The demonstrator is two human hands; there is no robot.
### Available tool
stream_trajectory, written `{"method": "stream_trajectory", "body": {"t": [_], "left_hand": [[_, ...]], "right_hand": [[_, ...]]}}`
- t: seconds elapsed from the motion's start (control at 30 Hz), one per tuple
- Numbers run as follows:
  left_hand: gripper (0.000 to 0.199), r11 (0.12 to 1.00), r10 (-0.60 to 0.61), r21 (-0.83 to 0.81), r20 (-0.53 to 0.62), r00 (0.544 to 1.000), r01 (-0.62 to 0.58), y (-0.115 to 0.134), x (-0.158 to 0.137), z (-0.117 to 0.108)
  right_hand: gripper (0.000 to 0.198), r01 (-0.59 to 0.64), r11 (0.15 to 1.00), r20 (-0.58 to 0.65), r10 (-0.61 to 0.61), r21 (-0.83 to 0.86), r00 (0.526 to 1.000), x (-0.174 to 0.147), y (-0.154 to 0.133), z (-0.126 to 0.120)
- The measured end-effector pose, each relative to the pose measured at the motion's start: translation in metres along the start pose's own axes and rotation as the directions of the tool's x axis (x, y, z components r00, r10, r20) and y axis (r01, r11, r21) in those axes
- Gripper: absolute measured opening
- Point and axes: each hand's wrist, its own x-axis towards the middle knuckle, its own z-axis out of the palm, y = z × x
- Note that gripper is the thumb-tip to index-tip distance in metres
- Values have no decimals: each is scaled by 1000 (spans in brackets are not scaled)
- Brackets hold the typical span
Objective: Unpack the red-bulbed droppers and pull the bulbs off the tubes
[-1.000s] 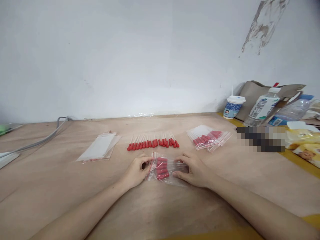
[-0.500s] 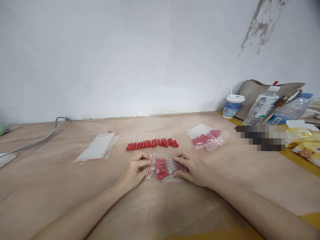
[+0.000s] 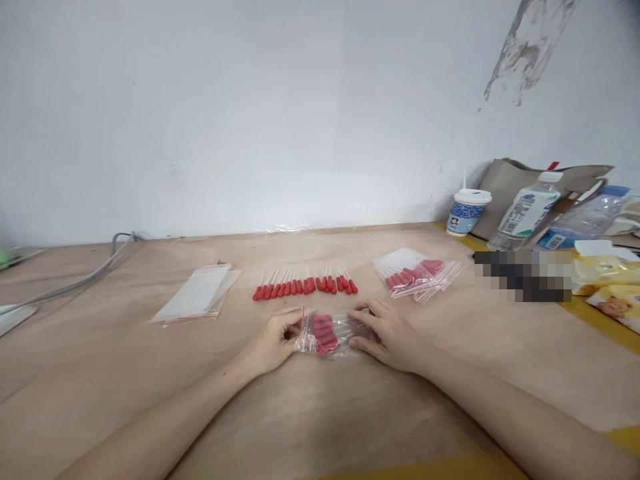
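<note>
Across the middle of the frame, back edge of the brown table covering (image 3: 300, 413) against a pale wall (image 3: 250, 120). Down the right side, slantwise, a yellow strip (image 3: 600, 323) as border, with paper cup (image 3: 465, 215), clear bottle (image 3: 530, 212) and yellow packets (image 3: 603, 269) near to it. At lower centre, between both forearms, a wide stretch of covering; above the fingers, only a narrow band before the row of red-ended rods (image 3: 306, 287). Left of centre, a pile of flat bags (image 3: 190, 295); right of centre, overlapping filled bags (image 3: 407, 275), both apart from the hands

Just below the centre, crosswise between the two hands, a clear bag (image 3: 342, 339), wrinkled and shiny, with red line along the left edge; inside, red ends (image 3: 324, 330) in a column, pale stems toward the right. At this left edge, left hand (image 3: 274, 341), thumb and fingers pinched on the plastic. At the other end, right hand (image 3: 394, 337), touching, thumb and forefinger spread; cannot tell if gripping or only resting
</note>
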Motion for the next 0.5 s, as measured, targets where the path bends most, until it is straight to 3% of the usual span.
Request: {"method": "stream_trajectory", "body": {"t": [0.17, 0.5], "left_hand": [[29, 983, -41, 182, 53, 998, 31, 1, 4, -2], [24, 981, -55, 188, 74, 996, 40, 9, 0, 0]], "right_hand": [[36, 5, 1000, -58, -4, 14, 998, 0, 1, 4], [34, -3, 1000, -65, 3, 3, 998, 1, -1, 4]]}}
